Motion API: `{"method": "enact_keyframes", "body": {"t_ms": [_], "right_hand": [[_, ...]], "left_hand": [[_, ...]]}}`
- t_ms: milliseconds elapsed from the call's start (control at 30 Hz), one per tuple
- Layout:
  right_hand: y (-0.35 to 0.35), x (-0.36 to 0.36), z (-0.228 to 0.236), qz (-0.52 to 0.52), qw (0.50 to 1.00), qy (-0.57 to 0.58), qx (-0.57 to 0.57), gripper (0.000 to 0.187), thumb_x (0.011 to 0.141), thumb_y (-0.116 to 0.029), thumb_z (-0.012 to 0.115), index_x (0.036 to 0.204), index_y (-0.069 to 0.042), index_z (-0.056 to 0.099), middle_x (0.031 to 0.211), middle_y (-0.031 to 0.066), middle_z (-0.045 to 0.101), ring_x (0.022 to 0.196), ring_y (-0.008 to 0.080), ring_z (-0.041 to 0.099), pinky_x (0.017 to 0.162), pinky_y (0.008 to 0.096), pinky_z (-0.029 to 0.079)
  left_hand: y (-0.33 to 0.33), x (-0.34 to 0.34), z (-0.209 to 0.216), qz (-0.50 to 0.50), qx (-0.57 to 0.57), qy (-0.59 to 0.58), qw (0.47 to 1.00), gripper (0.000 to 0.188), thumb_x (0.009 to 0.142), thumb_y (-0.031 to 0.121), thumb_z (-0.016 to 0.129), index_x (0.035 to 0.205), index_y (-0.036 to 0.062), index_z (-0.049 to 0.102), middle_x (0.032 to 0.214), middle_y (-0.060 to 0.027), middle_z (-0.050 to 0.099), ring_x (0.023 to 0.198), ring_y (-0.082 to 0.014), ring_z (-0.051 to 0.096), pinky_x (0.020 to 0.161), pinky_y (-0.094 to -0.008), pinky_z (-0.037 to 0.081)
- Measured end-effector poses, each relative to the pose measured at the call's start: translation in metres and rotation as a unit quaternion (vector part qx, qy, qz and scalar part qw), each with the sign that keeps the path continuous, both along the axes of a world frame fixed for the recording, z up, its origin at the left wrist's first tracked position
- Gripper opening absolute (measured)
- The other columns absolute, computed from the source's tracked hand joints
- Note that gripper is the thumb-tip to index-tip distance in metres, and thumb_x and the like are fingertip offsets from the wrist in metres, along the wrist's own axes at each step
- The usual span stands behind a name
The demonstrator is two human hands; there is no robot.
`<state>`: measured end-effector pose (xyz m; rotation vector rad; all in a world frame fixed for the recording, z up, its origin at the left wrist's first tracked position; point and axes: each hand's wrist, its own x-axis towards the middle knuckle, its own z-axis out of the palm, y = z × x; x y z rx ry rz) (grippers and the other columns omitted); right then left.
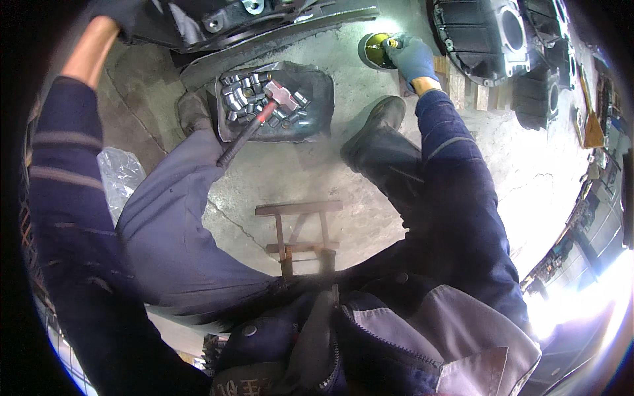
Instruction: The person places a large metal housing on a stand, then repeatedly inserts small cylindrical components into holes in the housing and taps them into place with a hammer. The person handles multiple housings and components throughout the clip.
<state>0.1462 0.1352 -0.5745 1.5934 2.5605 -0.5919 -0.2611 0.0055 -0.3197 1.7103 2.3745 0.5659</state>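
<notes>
My right hand, in a blue-grey glove, reaches to a round container with yellowish liquid in it. Its fingers are closed at the container's right side, around a small yellowish piece whose kind I cannot make out. At the upper left, my left hand wears a dark glove and rests by a large dark metal casting; its fingers are lost in shadow. Between my feet, a black tray holds several short shiny metal sleeves. A sledgehammer with a worn red head lies across the tray, its handle toward my left knee.
More dark castings stand at the upper right, on wooden blocks. A clear plastic bag lies beside my left leg. A small rusty frame is on the concrete floor between my legs.
</notes>
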Motion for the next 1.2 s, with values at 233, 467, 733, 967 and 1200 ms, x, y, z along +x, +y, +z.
{"method": "enact_keyframes", "body": {"t_ms": [233, 467, 733, 967, 1200], "right_hand": [[0.016, -0.04, 0.156, 0.014, 0.99, 0.138, 0.028, 0.045, 0.084, -0.045, 0.079, 0.112, -0.01, 0.076, 0.106, 0.0171, 0.076, 0.103, 0.0338, 0.073, 0.089, 0.0387, 0.057], [-0.006, -0.102, 0.271, 0.158, 0.951, 0.255, 0.072, 0.033, 0.085, -0.029, 0.085, 0.109, -0.008, 0.077, 0.1, 0.013, 0.078, 0.088, 0.023, 0.076, 0.08, 0.0316, 0.059], [0.001, -0.161, 0.26, 0.242, 0.945, 0.198, 0.099, 0.033, 0.083, -0.034, 0.081, 0.105, -0.01, 0.076, 0.097, 0.0186, 0.075, 0.088, 0.0383, 0.073, 0.078, 0.043, 0.059], [0.008, -0.178, 0.245, 0.324, 0.922, 0.126, 0.174, 0.039, 0.087, -0.043, 0.079, 0.112, -0.014, 0.075, 0.099, 0.0153, 0.075, 0.09, 0.0351, 0.073, 0.078, 0.0407, 0.058], [0.011, -0.182, 0.24, 0.354, 0.903, 0.098, 0.222, 0.04, 0.088, -0.044, 0.077, 0.112, -0.012, 0.075, 0.096, 0.0171, 0.075, 0.088, 0.0384, 0.072, 0.076, 0.0432, 0.058]], "left_hand": [[0.018, -0.03, -0.024, -0.005, 0.019, -0.037, 0.999, 0.041, 0.1, 0.039, 0.058, 0.089, 0.0029, 0.074, 0.084, -0.0225, 0.073, 0.072, -0.0355, 0.07, 0.069, -0.0474, 0.052], [0.02, -0.033, -0.023, 0.038, -0.034, 0.009, 0.999, 0.061, 0.101, 0.056, 0.046, 0.1, 0.0042, 0.077, 0.102, -0.0268, 0.071, 0.099, -0.0455, 0.068, 0.091, -0.0515, 0.052], [0.016, -0.024, -0.017, 0.022, 0.042, -0.052, 0.998, 0.05, 0.101, 0.046, 0.052, 0.1, 0.0014, 0.076, 0.103, -0.0282, 0.072, 0.098, -0.0447, 0.07, 0.089, -0.0524, 0.052], [0.015, -0.019, -0.002, 0.015, -0.04, -0.016, 0.999, 0.054, 0.101, 0.048, 0.05, 0.103, 0.0012, 0.077, 0.107, -0.0262, 0.072, 0.103, -0.0416, 0.071, 0.091, -0.0508, 0.053], [0.011, -0.016, 0.002, 0.034, -0.05, -0.021, 0.998, 0.054, 0.101, 0.048, 0.051, 0.102, 0.0002, 0.077, 0.106, -0.0268, 0.072, 0.104, -0.0429, 0.07, 0.093, -0.0506, 0.053]]}}
